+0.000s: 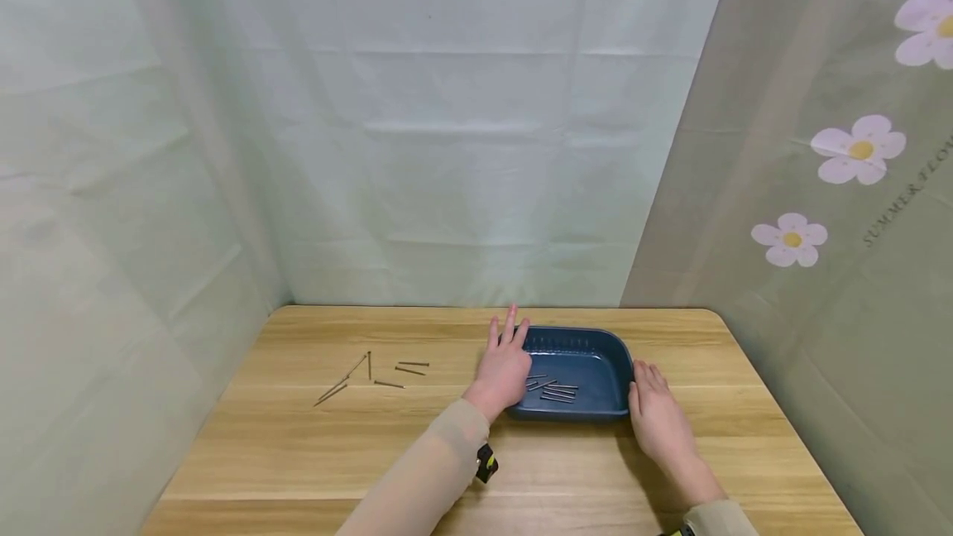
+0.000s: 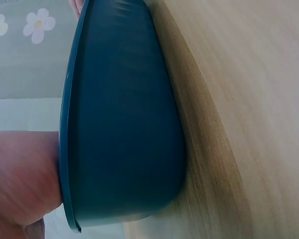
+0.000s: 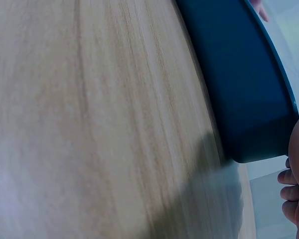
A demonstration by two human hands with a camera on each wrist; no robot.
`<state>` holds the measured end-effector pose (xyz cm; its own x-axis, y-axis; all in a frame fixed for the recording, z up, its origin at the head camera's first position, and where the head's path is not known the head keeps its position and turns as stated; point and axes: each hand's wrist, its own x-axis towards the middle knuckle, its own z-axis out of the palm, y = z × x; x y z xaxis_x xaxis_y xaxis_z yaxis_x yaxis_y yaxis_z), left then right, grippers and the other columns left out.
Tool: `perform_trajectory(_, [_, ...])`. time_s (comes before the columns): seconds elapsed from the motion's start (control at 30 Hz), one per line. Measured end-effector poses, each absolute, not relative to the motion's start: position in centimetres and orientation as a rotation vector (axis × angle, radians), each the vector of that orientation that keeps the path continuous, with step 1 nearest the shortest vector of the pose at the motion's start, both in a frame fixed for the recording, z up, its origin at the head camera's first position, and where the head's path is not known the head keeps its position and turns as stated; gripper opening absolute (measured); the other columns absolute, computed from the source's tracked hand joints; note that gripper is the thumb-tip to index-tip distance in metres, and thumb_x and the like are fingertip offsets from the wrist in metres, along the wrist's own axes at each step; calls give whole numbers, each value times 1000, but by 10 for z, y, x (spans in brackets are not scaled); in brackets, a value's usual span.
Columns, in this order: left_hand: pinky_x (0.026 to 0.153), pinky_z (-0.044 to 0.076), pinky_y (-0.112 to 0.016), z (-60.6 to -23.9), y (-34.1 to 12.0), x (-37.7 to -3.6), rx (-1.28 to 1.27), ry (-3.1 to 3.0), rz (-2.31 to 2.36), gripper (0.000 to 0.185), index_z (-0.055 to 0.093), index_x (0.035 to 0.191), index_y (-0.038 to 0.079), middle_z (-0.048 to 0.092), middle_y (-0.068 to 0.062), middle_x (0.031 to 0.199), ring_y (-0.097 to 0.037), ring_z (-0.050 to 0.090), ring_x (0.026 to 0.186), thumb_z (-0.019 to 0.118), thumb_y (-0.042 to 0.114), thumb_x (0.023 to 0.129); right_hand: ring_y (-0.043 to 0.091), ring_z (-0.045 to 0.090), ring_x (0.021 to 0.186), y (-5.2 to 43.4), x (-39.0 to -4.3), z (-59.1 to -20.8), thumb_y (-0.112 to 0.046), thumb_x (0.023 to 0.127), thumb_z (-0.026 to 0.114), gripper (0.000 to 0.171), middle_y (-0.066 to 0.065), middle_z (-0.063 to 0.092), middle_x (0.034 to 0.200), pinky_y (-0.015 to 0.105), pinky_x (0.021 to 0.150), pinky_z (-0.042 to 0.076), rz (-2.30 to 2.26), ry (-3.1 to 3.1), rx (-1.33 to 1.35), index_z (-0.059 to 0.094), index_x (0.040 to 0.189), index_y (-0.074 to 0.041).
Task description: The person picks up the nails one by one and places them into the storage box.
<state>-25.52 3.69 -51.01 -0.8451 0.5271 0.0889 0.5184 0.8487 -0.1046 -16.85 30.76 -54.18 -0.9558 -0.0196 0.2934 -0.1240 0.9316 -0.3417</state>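
Note:
A dark blue rectangular tray (image 1: 603, 383) stands on the wooden table, with several nails (image 1: 560, 392) lying on its floor. My left hand (image 1: 505, 372) is over the tray's left end, three fingers stretched and spread; the index finger bends down, and its tip and the thumb are hidden. I cannot tell whether it pinches a nail there. In the left wrist view, part of that hand (image 2: 22, 174) shows above the rim of the tray (image 2: 124, 114). My right hand (image 1: 658, 412) rests along the tray's right wall, its fingers pointing away from me and nearly straight.
More nails (image 1: 390, 385) lie scattered on the left part of the table (image 1: 298, 470). Pale cloth (image 1: 447, 147) hangs behind the table's back edge, and a cloth with printed flowers (image 1: 789, 240) hangs to the right.

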Motion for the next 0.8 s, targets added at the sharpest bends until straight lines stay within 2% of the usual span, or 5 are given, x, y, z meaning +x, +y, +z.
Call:
perform_trajectory(0.13, [128, 9, -65, -511, 34, -253, -825, -2881, 41, 2, 82, 91, 24, 35, -12, 172, -43, 2, 164, 83, 23, 90, 55, 38, 149, 307, -168, -542, -12, 113, 43, 50, 36, 45, 157, 64, 121, 31, 536, -2817, 98, 41, 152, 19])
perform_trajectory(0.23, [127, 13, -65, -509, 32, -250, -830, -2857, -54, 12, 83, 103, 22, 35, -13, 172, -43, 2, 164, 83, 26, 91, 56, 38, 148, 306, -166, -542, -12, 113, 43, 49, 36, 45, 157, 65, 121, 31, 545, -2819, 97, 42, 151, 19])
perform_trajectory(0.37, [127, 15, -66, -506, 31, -247, -844, -2820, -182, 8, 79, 95, 24, 34, -14, 172, -43, 1, 164, 84, 29, 92, 56, 38, 148, 307, -168, -543, -12, 113, 43, 49, 36, 46, 156, 65, 121, 31, 539, -2808, 98, 43, 150, 19])
perform_trajectory(0.47, [126, 16, -67, -504, 28, -244, -857, -2785, -272, 13, 73, 87, 26, 33, -15, 172, -42, 1, 164, 84, 28, 92, 55, 39, 148, 308, -169, -543, -13, 113, 43, 49, 35, 46, 156, 65, 121, 32, 526, -2802, 98, 44, 150, 19])
perform_trajectory(0.8, [127, 16, -66, -492, 3, -227, -866, -2690, -594, 10, 75, 98, 20, 32, -15, 173, -41, 4, 164, 83, 24, 94, 56, 43, 145, 307, -167, -542, -10, 111, 48, 47, 37, 51, 152, 65, 118, 35, 523, -2785, 114, 47, 147, 20])
